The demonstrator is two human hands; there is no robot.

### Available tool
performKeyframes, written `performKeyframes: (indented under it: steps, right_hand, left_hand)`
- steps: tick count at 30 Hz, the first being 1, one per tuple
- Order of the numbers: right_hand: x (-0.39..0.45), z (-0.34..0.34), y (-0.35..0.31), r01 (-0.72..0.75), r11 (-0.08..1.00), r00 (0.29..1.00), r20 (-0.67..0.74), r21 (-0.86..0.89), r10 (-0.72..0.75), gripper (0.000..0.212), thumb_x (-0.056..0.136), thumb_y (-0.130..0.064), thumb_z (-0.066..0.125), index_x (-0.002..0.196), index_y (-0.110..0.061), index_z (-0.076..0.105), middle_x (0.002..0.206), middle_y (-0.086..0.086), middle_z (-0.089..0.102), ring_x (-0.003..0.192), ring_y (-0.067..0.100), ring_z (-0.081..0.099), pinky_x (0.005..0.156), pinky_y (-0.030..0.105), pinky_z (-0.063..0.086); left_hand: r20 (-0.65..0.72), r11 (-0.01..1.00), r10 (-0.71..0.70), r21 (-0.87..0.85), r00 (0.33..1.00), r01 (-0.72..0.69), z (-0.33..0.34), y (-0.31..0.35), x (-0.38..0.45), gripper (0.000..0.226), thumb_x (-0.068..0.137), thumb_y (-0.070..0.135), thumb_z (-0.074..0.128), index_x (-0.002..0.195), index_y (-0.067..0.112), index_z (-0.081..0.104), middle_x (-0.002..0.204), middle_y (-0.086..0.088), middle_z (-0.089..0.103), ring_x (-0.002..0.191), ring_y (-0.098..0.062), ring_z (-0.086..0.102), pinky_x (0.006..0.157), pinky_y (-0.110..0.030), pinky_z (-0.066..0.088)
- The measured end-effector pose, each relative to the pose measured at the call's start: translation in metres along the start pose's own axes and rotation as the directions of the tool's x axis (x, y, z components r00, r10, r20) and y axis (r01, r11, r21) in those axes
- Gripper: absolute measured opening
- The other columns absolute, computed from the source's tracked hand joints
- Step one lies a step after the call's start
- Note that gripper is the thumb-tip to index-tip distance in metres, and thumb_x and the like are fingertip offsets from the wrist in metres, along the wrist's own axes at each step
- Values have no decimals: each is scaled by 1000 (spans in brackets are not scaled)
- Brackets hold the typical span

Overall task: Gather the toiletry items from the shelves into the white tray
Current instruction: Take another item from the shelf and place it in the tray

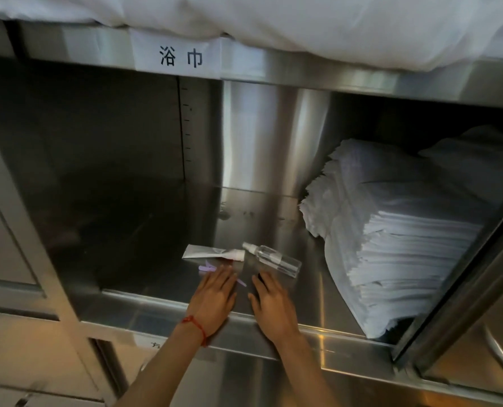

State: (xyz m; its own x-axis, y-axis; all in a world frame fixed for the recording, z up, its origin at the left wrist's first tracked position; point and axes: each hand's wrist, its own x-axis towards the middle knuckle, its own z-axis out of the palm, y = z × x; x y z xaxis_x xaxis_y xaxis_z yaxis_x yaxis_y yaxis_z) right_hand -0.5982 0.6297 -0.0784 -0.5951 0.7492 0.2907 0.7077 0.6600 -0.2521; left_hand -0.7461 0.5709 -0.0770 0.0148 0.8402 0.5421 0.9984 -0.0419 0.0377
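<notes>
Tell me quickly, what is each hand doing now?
Left hand: open, flat on the shelf, over a purple item.
Right hand: open, flat, holding nothing.

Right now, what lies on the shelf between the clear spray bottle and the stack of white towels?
Nothing: in the head view, only bare steel shelf separates the spray bottle from the towel stack. The white tube lies on the bottle's other side.

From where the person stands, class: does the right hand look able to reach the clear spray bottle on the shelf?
Probably yes. The right hand lies flat on the steel shelf, its fingertips just short of the clear spray bottle, with nothing between them. The stack of white sheets sits off to the right.
</notes>
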Motion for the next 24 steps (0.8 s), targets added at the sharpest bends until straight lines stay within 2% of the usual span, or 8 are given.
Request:
performKeyframes:
  steps: [6,10,13,17,21,22,24]
  right_hand:
    - [2,5,1,3,1000,1000,-12,-1,-3,47,101,-32,34,145,-15,34,154,3,25,143,13,15,115,24,8]
    - [-2,7,0,6,1000,999,-32,21,-5,46,102,-31,32,144,-14,35,154,2,25,143,12,15,115,22,9]
    - [-5,8,-1,19,999,999,-49,26,-17,45,102,-30,32,144,-14,36,154,2,26,143,12,16,116,23,10]
    - [-10,5,-5,22,999,993,-113,27,-18,39,96,-20,49,132,-4,52,143,11,45,136,24,37,112,32,25]
    - [-19,3,-5,14,1000,986,-168,9,-12,34,85,-12,67,116,0,64,125,15,61,120,29,55,100,39,42]
    - [-21,3,-4,13,1000,983,-183,3,-12,34,82,-12,70,114,1,66,123,16,62,117,29,57,97,40,44]
    - [-24,1,-2,12,1000,984,-178,12,-9,35,88,-14,63,120,0,62,130,15,57,124,28,51,104,37,37]
  left_hand:
    - [13,997,-59,-52,998,59,4,2,-2,43,63,10,85,103,3,71,109,-16,68,101,-28,66,83,-45,52]
    - [-11,997,-54,-48,998,53,1,4,-2,44,55,7,89,96,2,73,101,-15,71,93,-27,69,76,-43,55]
    - [-27,997,-55,-50,998,53,1,6,-4,44,53,6,89,94,3,74,99,-15,71,91,-26,70,76,-42,55]
    - [-48,997,-67,-27,997,66,1,10,-8,45,51,9,91,93,5,74,98,-13,72,91,-25,70,75,-40,55]
    - [-55,999,-44,-6,998,44,0,12,-13,46,50,14,92,92,6,75,96,-10,73,89,-23,71,75,-38,55]
    - [-58,999,-39,-2,998,39,0,13,-14,46,50,15,92,91,6,75,96,-10,73,89,-23,71,74,-38,55]
    - [-63,1000,-28,-2,998,28,-2,16,-16,46,49,15,92,91,6,75,96,-11,73,89,-23,71,73,-39,56]
